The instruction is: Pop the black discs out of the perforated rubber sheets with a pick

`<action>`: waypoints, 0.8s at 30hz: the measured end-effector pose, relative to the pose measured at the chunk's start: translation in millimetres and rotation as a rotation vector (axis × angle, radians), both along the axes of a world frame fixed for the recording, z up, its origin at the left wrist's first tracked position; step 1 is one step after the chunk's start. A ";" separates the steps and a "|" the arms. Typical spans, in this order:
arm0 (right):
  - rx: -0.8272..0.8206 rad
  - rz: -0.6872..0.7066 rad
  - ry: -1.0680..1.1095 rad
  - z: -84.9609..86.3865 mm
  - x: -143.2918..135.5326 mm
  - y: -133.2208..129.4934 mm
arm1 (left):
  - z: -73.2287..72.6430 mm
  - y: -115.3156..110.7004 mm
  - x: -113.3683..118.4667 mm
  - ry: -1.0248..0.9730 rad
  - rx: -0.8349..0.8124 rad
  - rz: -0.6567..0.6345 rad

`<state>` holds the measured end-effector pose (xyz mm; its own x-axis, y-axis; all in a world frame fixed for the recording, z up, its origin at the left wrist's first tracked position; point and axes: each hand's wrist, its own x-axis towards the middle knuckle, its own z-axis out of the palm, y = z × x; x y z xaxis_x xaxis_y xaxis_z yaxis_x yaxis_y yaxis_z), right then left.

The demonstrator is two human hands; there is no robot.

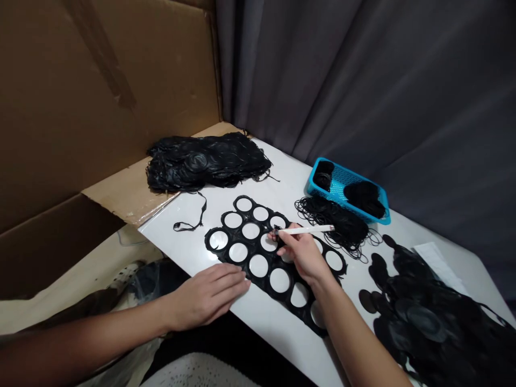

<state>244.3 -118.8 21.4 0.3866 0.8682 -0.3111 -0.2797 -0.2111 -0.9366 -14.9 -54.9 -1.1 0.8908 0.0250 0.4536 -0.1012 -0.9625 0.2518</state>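
A black rubbery sheet (245, 244) with rows of round holes lies flat on the white table, and the tabletop shows through the holes. My right hand (304, 252) is closed around a slim white pen-like tool (310, 229). Its dark tip points left, over the middle of the sheet, with a small black scrap near it. My left hand (215, 293) rests palm down, fingers stretched out, at the sheet's near left edge. A thin black strip (201, 212) lies curled on the table left of the sheet.
A thick stack of black sheets (205, 161) sits at the back left on cardboard (121, 185). At the back right stands a blue basket (338, 188) holding black pieces, with a tangle of black rings (342, 223) beside it. Black discs (427, 317) are heaped at right near a white paper (437, 260).
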 end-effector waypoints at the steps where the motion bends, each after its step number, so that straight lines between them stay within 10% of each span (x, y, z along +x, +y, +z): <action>1: 0.014 0.023 0.051 0.6 -8.2 2.7 | -0.7 2.5 -1.5 -0.016 0.011 0.050; 6: 0.028 0.210 0.040 -1.5 -42.8 4.0 | -11.4 10.3 -8.6 -0.023 0.070 0.150; 10: 0.046 0.376 -0.380 -4.1 -60.6 -5.8 | -16.8 9.8 -12.7 -0.048 0.088 0.136; 24: 0.311 0.475 -1.012 -16.2 -76.3 -16.4 | -14.5 8.2 -10.8 -0.105 0.038 0.124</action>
